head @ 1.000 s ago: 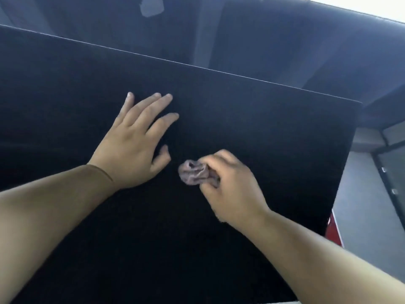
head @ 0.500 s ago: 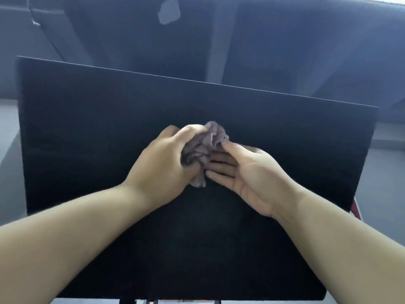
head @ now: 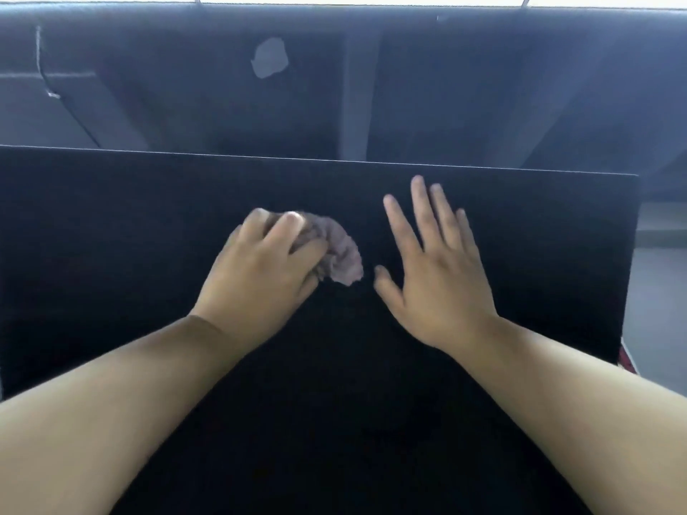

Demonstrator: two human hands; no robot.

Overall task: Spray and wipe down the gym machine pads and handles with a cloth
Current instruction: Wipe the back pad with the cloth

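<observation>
A large black pad (head: 130, 236) fills most of the view, with its far edge running across the upper middle. My left hand (head: 260, 269) grips a crumpled mauve cloth (head: 344, 254) and holds it against the pad near the centre. Part of the cloth sticks out to the right of the fingers. My right hand (head: 435, 265) lies flat on the pad just right of the cloth, fingers straight and spread, holding nothing. No spray bottle is in view.
Behind the pad stands a dark padded wall (head: 483, 87) with a grey torn patch (head: 269, 57) and a vertical grey post (head: 357, 94). Light grey floor (head: 658, 291) shows past the pad's right edge, with a small red piece (head: 626, 360) low down.
The cloth has passed from my right hand to my left. My right hand has let go and spread flat to the right of it. The view has shifted down the pad.
</observation>
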